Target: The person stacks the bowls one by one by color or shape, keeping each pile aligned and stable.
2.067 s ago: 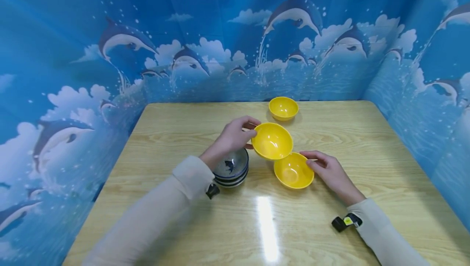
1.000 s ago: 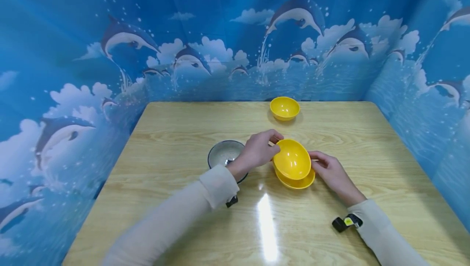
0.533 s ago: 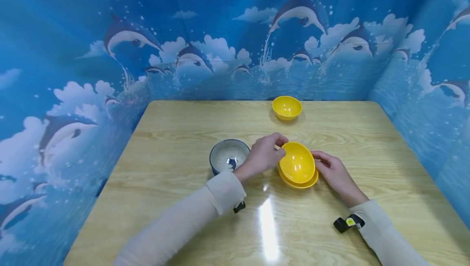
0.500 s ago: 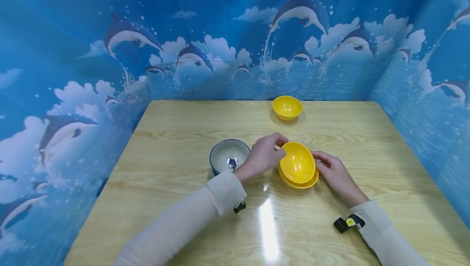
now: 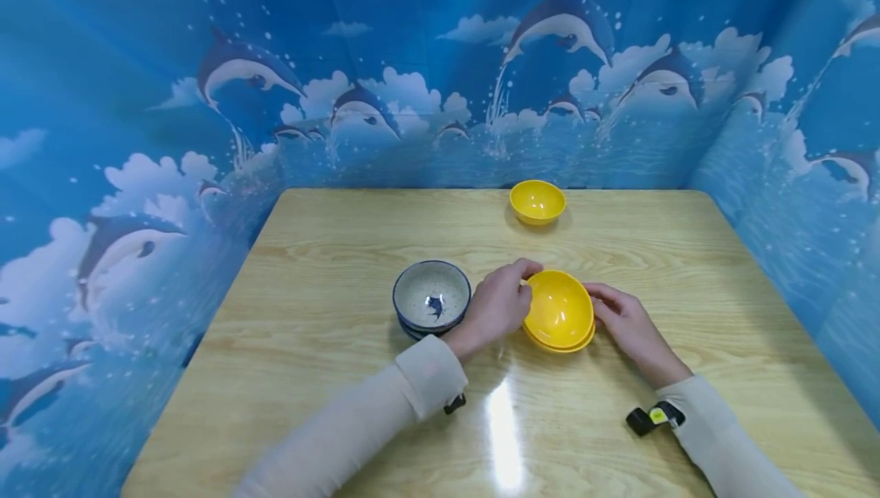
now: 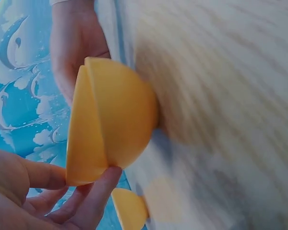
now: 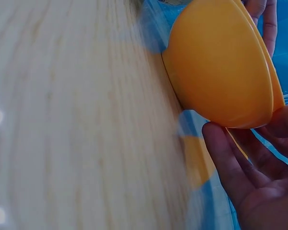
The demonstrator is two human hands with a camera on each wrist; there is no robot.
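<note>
Two yellow bowls are nested on the table in front of me. The upper yellow bowl (image 5: 558,307) sits slightly tilted in the lower yellow bowl (image 7: 221,67), whose rim shows below it. My left hand (image 5: 498,299) pinches the upper bowl by its left rim, thumb on the edge and fingers against the outside, as the left wrist view shows. On the opposite side my right hand (image 5: 624,322) holds the lower bowl near its rim. To the left stands a stack of grey bowls (image 5: 429,292) with dark rims, partly behind my left forearm.
A third yellow bowl (image 5: 538,202) stands at the back edge of the wooden table (image 5: 330,238). Blue dolphin-print curtains (image 5: 412,63) rise behind the table and along both sides.
My left hand has carried the upper yellow bowl right and toward me, from near the grey stack into the lower bowl, and its tilt has lessened. My right hand has stayed at the lower bowl.
</note>
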